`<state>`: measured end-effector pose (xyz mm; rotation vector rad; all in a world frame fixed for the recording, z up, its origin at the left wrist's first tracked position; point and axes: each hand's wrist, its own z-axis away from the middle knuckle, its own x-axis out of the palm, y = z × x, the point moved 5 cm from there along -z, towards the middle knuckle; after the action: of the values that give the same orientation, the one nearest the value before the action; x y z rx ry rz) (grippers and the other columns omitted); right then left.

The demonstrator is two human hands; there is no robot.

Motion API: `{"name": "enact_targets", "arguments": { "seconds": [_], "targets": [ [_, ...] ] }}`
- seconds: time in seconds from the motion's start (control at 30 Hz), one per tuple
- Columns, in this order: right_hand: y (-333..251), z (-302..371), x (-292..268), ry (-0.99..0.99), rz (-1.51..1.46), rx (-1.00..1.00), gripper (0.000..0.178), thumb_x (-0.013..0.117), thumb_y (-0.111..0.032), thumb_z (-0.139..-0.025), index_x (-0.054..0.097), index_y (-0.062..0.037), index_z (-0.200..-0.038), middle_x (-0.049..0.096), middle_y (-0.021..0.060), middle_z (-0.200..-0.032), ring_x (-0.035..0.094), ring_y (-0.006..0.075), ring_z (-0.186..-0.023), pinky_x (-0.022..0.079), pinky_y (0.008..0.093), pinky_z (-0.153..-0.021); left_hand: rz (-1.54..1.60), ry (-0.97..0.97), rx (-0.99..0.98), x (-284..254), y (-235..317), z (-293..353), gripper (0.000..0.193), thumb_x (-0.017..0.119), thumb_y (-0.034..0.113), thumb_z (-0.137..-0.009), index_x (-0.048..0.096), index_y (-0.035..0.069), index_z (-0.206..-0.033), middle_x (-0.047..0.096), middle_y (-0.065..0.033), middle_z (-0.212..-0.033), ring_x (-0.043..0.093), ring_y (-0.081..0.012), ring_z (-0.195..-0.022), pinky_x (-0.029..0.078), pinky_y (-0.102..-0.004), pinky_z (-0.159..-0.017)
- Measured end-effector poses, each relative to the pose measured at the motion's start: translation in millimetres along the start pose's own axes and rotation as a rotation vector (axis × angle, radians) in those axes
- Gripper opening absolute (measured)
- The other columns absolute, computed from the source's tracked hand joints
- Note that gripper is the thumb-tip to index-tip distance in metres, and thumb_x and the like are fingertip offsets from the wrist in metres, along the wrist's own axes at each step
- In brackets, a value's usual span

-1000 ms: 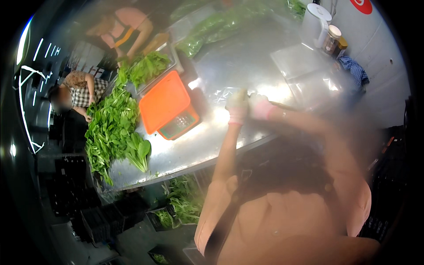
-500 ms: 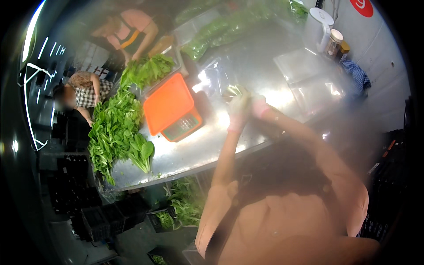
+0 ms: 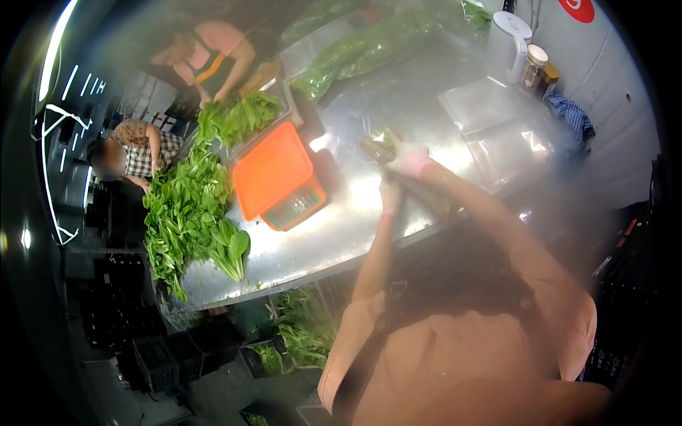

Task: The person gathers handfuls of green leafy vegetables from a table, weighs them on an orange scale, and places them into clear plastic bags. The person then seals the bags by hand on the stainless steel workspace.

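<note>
Both my hands wear pale gloves and meet over the steel table (image 3: 341, 234). My right hand (image 3: 409, 159) is closed around the end of a clear plastic bag of greens (image 3: 383, 137), with pale stems showing at its fingertips. My left hand (image 3: 389, 193) is lower and nearer me, beside a long brownish object (image 3: 430, 197) whose kind I cannot make out; haze blurs its fingers. A flat brownish piece (image 3: 376, 150) shows just past the hands. Left of them stands an orange-topped weighing scale (image 3: 273, 172).
Leafy greens (image 3: 186, 213) are heaped along the table's left end. Flat clear bags (image 3: 497, 131) lie to the right. Filled bags (image 3: 369, 50), a white jug (image 3: 509, 46) and jars (image 3: 534, 67) stand farther back. Two people (image 3: 213, 57) work at the far left. Crates of greens (image 3: 302, 330) sit below.
My left hand has drawn back toward me and apart from the right. The right hand has turned over the bag end. The brownish piece past the hands now shows.
</note>
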<state>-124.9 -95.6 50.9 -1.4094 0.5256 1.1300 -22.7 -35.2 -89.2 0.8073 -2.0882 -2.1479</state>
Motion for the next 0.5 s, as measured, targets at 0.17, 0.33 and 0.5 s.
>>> {"name": "enact_targets", "arguments": {
  "seconds": [0.17,0.33,0.5],
  "targets": [
    [15,-12,8,0.05,-0.032,0.047,0.097,0.066,-0.039,-0.062,0.016,-0.0226,-0.143,0.051,0.0221,-0.115,0.054,0.0358,-0.105,0.045,0.0434,-0.088,0.042,-0.282,0.012,10,33,35,0.028,0.051,0.013,-0.086,0.055,-0.003,-0.109,0.064,-0.0115,-0.098,0.057,-0.0141,-0.088,0.045,-0.0266,-0.077],
    [20,-20,5,0.066,-0.095,0.098,0.096,0.067,-0.04,-0.062,0.017,-0.0228,-0.142,0.05,0.0236,-0.115,0.055,0.0361,-0.104,0.046,0.0434,-0.086,0.178,0.037,-0.282,-21,55,42,0.051,0.061,0.024,-0.082,0.035,-0.002,-0.118,0.056,-0.014,-0.088,0.055,-0.0142,-0.057,0.046,-0.027,-0.049],
    [-7,-7,4,0.035,0.018,0.035,0.093,0.065,-0.04,-0.065,0.016,-0.0217,-0.142,0.048,0.0235,-0.116,0.053,0.038,-0.104,0.045,0.0435,-0.086,-0.018,0.173,-0.098,-30,59,1,0.04,0.05,0.028,-0.088,0.043,-0.002,-0.114,0.06,-0.0185,-0.075,0.057,-0.0304,-0.064,0.045,-0.0382,-0.058]
  ]
}}
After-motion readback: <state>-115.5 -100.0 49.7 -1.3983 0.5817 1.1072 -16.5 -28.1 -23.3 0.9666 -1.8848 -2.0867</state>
